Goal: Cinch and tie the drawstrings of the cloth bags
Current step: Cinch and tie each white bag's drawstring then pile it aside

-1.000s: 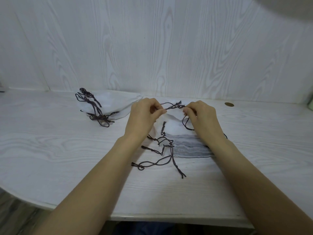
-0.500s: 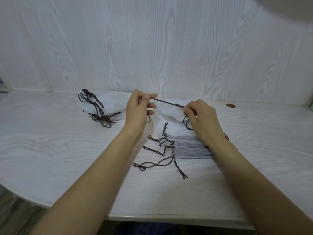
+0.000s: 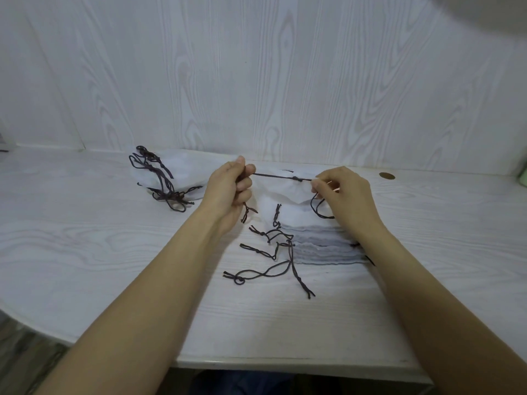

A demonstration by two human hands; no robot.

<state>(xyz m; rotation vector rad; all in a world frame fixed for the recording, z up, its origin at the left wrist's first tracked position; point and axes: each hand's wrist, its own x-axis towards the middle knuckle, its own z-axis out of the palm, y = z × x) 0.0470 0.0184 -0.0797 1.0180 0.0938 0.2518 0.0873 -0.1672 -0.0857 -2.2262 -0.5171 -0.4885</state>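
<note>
Spanning the whole lower view, the pale wood-grain tabletop (image 3: 85,252) carries everything, backed by a wall panel of the same finish. On it, in front of the person, lies a stack of flat white cloth bags (image 3: 322,246), their dark loose cords (image 3: 271,252) trailing off its left edge. Well apart, toward the back left, sits a smaller heap of bags with tied strings (image 3: 171,181), which I judge to be the finished ones. The top bag (image 3: 285,195) is lifted at its mouth between the two hands. The left hand (image 3: 228,189) has its fingers curled tight round one end of the drawstring (image 3: 273,176), pulling it taut to the left; a small knot (image 3: 295,179) sits on the cord near the right hand (image 3: 342,192), whose thumb and forefinger pinch the cord and the gathered cloth at the bag's mouth. A loop of spare cord hangs below that hand.

The knot looks nearly drawn home. The risk, as I judge it, is that it locks short of the fabric, leaving the mouth slack, if the right pinch lets the gathers slip. A harder pull could also drag the thin bag sideways and disturb the stack, tangling the cords beneath.
</note>
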